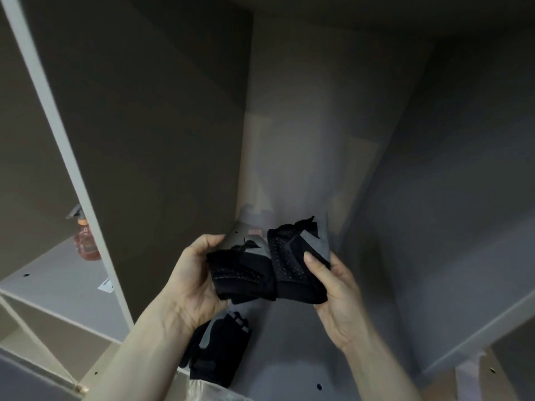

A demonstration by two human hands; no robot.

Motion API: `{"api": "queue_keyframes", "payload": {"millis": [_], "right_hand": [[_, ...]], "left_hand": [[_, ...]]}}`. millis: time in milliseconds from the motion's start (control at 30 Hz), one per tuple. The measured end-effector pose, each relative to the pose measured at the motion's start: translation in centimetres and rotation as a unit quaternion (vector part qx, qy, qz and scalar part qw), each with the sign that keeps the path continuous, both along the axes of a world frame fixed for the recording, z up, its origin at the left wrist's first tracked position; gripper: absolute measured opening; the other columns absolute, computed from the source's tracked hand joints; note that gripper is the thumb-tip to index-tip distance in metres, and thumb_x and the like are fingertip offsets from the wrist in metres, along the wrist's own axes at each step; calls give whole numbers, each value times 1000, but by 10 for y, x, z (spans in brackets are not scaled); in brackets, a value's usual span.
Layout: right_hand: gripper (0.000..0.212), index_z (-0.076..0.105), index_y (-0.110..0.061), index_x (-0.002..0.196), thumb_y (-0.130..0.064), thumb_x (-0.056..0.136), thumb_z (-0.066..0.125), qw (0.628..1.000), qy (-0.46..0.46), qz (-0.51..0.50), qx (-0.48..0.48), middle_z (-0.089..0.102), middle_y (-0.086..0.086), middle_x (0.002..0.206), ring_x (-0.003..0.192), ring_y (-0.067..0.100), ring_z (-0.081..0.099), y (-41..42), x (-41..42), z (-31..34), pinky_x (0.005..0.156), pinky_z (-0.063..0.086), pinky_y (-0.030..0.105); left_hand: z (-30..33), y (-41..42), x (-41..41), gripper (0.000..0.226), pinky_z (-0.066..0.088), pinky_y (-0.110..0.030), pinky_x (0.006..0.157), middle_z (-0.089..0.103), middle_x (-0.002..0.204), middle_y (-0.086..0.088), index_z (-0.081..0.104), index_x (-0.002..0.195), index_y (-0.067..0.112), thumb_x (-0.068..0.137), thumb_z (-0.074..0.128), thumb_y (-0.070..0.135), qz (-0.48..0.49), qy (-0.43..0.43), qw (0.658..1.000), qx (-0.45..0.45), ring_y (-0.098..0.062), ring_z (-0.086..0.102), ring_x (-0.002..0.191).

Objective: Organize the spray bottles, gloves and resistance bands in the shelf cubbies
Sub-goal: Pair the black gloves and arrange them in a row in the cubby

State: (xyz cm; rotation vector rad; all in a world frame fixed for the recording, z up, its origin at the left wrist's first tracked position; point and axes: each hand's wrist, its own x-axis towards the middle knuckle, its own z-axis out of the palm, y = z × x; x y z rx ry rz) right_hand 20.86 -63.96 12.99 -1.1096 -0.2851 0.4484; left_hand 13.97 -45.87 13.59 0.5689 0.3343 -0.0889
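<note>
Shelf cubby floor (304, 342) — one black glove (215, 348); neighbouring cubby — spray bottle (84, 238).

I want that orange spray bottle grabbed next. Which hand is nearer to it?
Left. The left hand is just right of the cubby divider from the spray bottle; the right hand is farther right, holding gloves.

One head-worn camera looks forward and down, close into a shelf cubby (304, 140), both hands low in the centre of its single view.

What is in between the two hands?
In the head view, a pair of black and grey gloves sits between the left hand and the right hand, and both hands grip it.
</note>
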Motion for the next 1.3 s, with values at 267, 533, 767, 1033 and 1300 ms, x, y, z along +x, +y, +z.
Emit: {"api": "queue_keyframes", "payload": {"millis": [267, 533, 767, 1033, 1300], "right_hand": [[28, 68, -14, 109, -4, 86, 55, 1000, -16, 0, 4, 73, 11, 107, 97, 21, 70, -1, -3, 6, 72, 58, 26], [33, 63, -12, 118, -7, 86, 55, 999, -31, 0, 5, 70, 12, 114, 107, 25, 67, -2, -7, 9, 84, 57, 31], [32, 66, -16, 117, -11, 89, 51, 999, -10, 31, 25, 69, 10, 117, 110, 23, 65, -5, -12, 9, 85, 57, 30], [32, 68, -19, 112, -13, 85, 52, 999, -29, 11, 25, 71, 9, 114, 108, 23, 66, -13, -10, 8, 78, 57, 27], [49, 58, -25, 128, -36, 82, 68, 995, -97, 20, 21, 60, 5, 132, 125, 21, 55, -15, -9, 8, 105, 42, 42]], "left_hand": [[-5, 1, 3, 37, 53, -60, 69, 67, 110, -23, 61, 113, -4, 93, 39, 17, 11, 51, 998, -25, -36, 70, 85], [10, 1, -6, 50, 42, -73, 81, 68, 113, -24, 65, 110, 8, 90, 44, 48, -33, 2, 999, 38, -46, 66, 99], [18, -11, -14, 51, 50, -65, 77, 68, 108, -27, 63, 111, 0, 82, 53, 41, -36, -32, 995, 89, -44, 67, 95], [10, -7, -12, 47, 41, -66, 96, 66, 113, -29, 62, 116, -4, 78, 52, 23, -13, -33, 993, 108, -44, 63, 106], [5, -13, -7, 44, 61, -36, 72, 66, 114, -27, 65, 112, -7, 75, 55, 15, 32, -77, 987, 137, -32, 70, 93]]}}
